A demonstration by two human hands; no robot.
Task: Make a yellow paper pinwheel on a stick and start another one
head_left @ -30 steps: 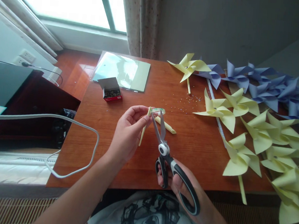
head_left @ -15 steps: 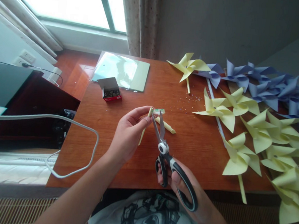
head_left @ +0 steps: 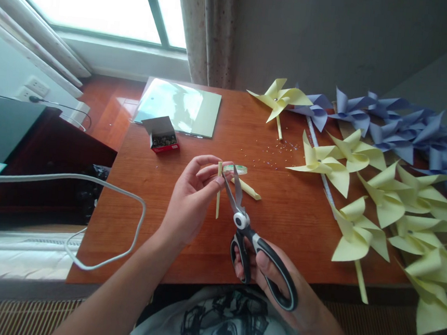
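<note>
My left hand (head_left: 193, 199) is closed, pinching a thin yellow rolled-paper stick (head_left: 218, 201) upright between thumb and fingers. Just right of those fingertips shows a clear roll of tape (head_left: 239, 169) with green print inside; whether the hand touches it I cannot tell. My right hand (head_left: 269, 270) grips the black-and-white handles of a pair of scissors (head_left: 241, 221). Their blades are partly apart and point up toward the stick, with one tip close to my left thumb. Behind the blades lies another yellow paper roll (head_left: 248, 189) on the wooden table (head_left: 184, 260).
Yellow pinwheels (head_left: 359, 231) spread over the table's right side, with purple pinwheels (head_left: 399, 128) behind them. A red box of small metal pieces (head_left: 164, 144) stands at the left, before a packet of paper sheets (head_left: 197, 110). Tiny scraps (head_left: 272, 151) dot the wood. A white cable (head_left: 140, 223) loops over the left edge.
The stick in my left hand has turned from slanted to nearly upright. The scissors have shifted slightly left and down, with their blades still apart.
</note>
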